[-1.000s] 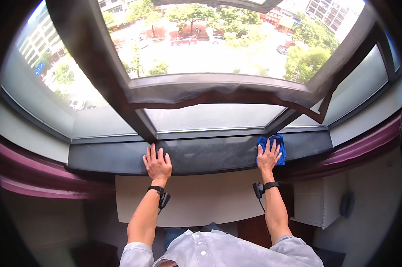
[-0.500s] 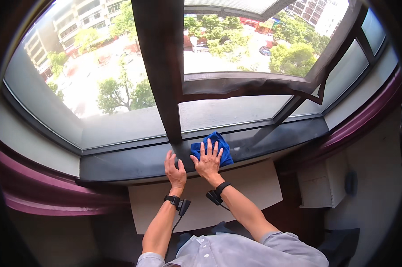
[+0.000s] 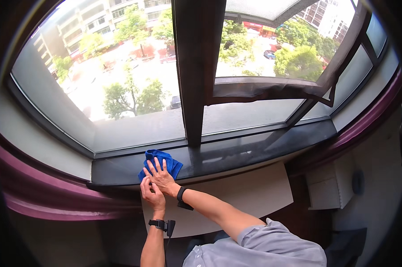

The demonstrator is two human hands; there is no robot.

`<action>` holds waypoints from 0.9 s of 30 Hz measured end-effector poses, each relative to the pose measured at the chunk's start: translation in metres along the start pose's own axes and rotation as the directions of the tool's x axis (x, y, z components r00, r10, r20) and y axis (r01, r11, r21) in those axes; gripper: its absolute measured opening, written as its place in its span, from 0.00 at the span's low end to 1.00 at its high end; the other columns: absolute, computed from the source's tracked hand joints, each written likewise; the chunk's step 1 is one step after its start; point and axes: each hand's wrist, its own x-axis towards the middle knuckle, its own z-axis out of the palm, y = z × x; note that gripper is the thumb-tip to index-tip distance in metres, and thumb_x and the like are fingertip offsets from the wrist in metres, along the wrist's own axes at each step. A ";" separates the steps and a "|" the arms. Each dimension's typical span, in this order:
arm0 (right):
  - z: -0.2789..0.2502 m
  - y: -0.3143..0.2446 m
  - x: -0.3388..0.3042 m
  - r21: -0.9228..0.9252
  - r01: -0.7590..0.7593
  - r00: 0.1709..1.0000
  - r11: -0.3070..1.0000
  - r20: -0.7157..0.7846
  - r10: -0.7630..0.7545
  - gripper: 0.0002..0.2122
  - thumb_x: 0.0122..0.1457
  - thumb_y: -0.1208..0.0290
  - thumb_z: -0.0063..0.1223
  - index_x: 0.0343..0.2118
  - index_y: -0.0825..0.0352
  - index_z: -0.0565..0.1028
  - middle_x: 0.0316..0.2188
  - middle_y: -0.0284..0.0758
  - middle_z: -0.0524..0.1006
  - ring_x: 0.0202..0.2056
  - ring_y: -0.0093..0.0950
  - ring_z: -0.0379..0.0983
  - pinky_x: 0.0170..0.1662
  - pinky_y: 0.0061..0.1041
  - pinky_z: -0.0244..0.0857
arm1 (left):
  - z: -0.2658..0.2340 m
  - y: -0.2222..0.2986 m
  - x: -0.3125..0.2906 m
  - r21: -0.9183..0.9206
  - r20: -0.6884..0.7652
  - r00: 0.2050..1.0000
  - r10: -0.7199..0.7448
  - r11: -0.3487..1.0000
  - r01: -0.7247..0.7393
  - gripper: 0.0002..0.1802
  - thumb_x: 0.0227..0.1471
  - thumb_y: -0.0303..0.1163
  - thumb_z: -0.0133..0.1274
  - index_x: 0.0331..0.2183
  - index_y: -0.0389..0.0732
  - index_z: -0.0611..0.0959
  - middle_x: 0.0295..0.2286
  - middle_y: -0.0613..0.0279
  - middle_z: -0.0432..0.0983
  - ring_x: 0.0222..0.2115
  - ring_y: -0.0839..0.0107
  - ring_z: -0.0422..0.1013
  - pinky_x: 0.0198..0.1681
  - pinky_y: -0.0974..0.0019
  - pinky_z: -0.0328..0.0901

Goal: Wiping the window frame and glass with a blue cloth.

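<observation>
A crumpled blue cloth [image 3: 170, 163] lies on the dark windowsill [image 3: 227, 158], toward its left part. Flat on top of it rests my right hand [image 3: 163, 181], fingers spread, pressing the cloth to the surface without gripping it. My left hand [image 3: 154, 198] is close beside the right one, at the sill's front edge. Its fingers are loosely bent, the thumb stands apart, and nothing shows in it. Whether its fingertips touch the right hand or the cloth, I cannot tell. Both wrists carry black bands.
A thick dark window post [image 3: 194, 89] rises behind the sill, with a tilted window sash [image 3: 268, 91] to its right. Purple curtains hang at the left [image 3: 67, 196] and right [image 3: 339, 144]. Below the sill is a pale tabletop [image 3: 236, 196]; a white cabinet [image 3: 325, 189] stands right.
My right hand has slid the cloth leftward along the sill, past the window post. My left hand has moved left and slightly nearer me. The view has shifted left too.
</observation>
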 end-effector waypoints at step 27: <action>-0.087 0.117 -0.119 -0.187 -0.060 0.991 0.980 0.107 0.081 0.43 0.48 0.40 0.62 0.65 0.57 0.60 0.66 0.50 0.55 0.65 0.57 0.50 0.60 0.68 0.46 | -0.028 -0.122 0.131 0.536 0.329 0.933 0.146 0.784 -0.312 0.17 0.58 0.40 0.52 0.44 0.40 0.81 0.58 0.52 0.65 0.61 0.54 0.59 0.62 0.47 0.54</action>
